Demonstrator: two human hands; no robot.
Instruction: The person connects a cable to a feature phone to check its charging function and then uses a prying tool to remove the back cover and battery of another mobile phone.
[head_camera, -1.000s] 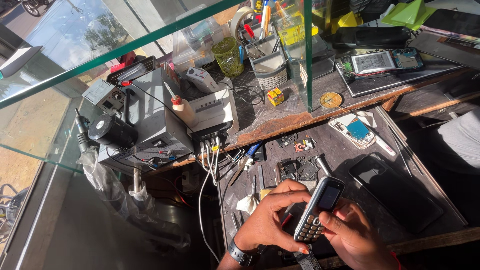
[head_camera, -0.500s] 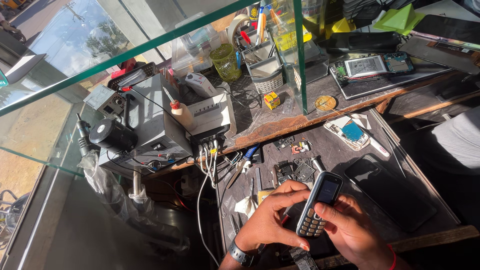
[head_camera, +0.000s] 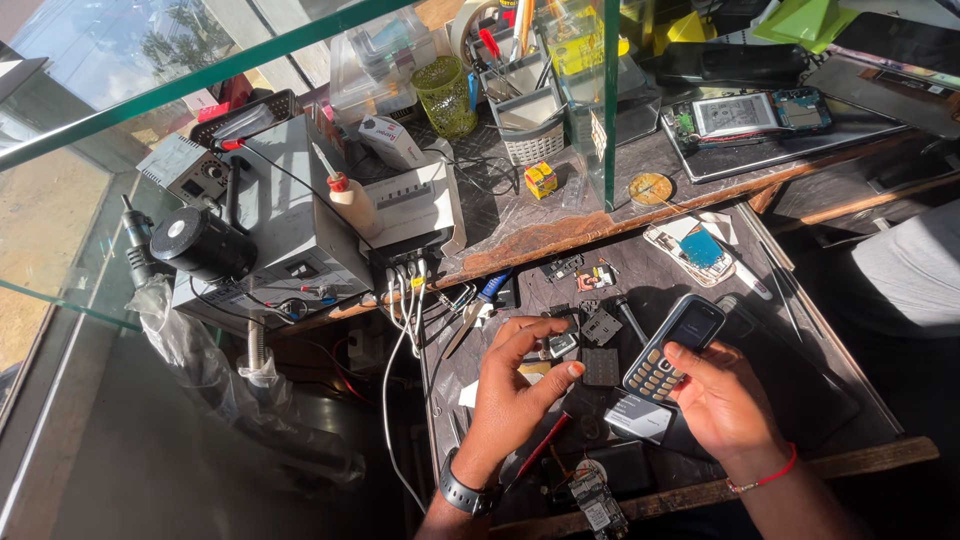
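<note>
Resting keypad phone (head_camera: 672, 350) in right hand (head_camera: 722, 410) grip

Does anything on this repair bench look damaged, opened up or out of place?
Yes. A phone lies near the shelf edge with its back off and insides exposed. Small loose parts are scattered beside the keypad phone in the right hand.
</note>
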